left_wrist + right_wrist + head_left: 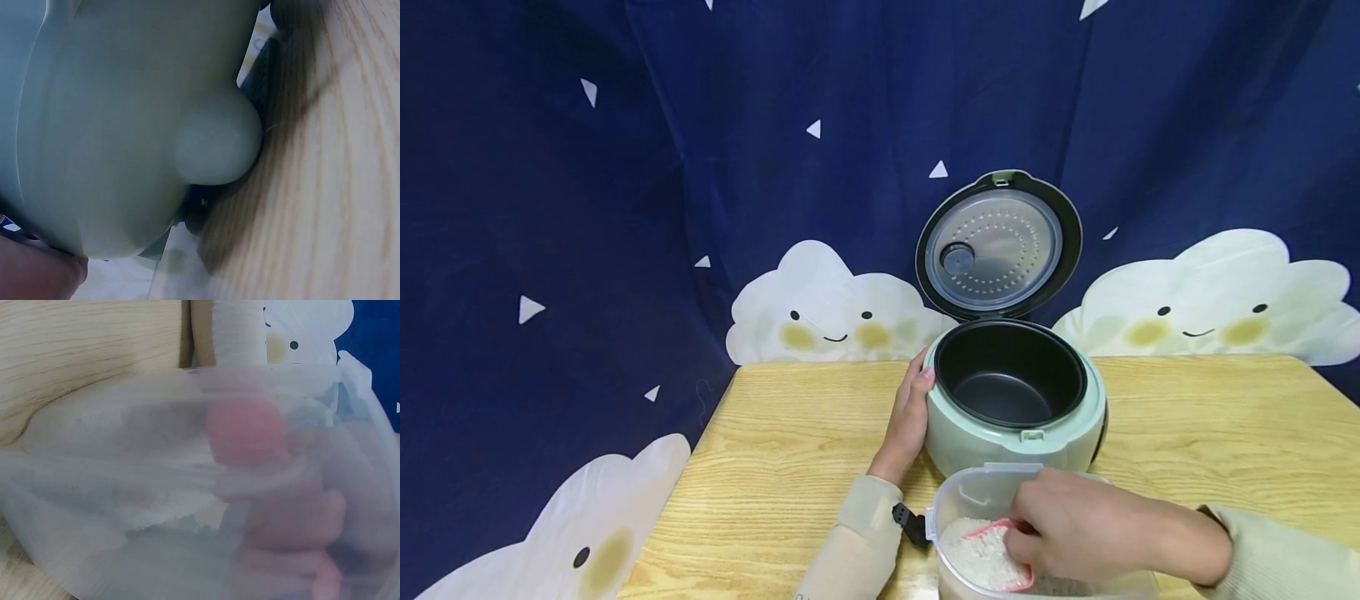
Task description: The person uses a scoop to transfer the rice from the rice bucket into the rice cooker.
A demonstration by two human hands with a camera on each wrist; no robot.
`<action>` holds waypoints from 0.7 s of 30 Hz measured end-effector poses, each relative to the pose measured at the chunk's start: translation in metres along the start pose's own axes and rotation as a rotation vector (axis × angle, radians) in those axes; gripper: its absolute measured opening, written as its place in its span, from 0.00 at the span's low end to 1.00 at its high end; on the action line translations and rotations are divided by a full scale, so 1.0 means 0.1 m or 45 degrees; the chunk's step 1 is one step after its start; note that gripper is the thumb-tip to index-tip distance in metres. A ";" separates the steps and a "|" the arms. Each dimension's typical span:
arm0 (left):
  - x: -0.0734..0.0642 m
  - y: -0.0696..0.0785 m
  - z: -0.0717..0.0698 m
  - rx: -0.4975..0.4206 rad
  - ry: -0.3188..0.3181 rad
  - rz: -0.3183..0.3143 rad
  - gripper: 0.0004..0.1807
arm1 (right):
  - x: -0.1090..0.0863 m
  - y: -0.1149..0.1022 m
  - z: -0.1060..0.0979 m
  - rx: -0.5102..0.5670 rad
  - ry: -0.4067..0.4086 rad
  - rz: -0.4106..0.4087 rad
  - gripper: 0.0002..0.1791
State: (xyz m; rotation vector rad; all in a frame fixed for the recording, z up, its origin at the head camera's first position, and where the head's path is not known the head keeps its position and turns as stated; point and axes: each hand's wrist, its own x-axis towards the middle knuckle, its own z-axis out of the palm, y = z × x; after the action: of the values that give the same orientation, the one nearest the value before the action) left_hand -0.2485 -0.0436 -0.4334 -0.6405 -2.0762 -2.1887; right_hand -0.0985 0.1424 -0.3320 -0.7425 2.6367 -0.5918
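Right hand [1078,523] grips pink scoop [1021,585]; marking [802,596] on left sleeve [856,537] unreadable.

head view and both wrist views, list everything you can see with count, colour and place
rice cooker: 1, pale green, on the table
lid: 1, dark rim and silvery inside, raised open
inner pot: 1, black, inside the cooker
container: 1, translucent, before the cooker
white grains: uncounted, in container and scoop
scoop: 1, pinkish red, in the container
table: 1, light wood, underneath
backdrop: 1, dark blue, behind
cloud prints: 3, white, on the backdrop
triangle prints: several, white, same backdrop
black gadget: 1, at left cuff
sleeves: 2, beige
left hand: 1, bare, against cooker's left side
right hand: 1, bare, holding the scoop
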 end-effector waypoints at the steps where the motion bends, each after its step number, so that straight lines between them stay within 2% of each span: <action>1: 0.00 0.00 0.00 0.000 0.001 -0.002 0.31 | 0.00 0.00 0.00 0.007 0.001 0.008 0.22; 12: -0.01 -0.02 -0.01 -0.002 0.008 -0.010 0.30 | 0.01 -0.02 -0.03 0.073 -0.005 0.041 0.21; 21: 0.01 -0.02 0.00 -0.002 0.003 -0.001 0.30 | -0.01 -0.02 -0.06 0.094 0.033 0.014 0.21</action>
State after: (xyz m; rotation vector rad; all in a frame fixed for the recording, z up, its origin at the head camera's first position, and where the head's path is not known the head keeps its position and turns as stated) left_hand -0.2504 -0.0429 -0.4349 -0.6373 -2.0743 -2.1907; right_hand -0.0994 0.1437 -0.3253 -0.7029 2.6253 -0.6959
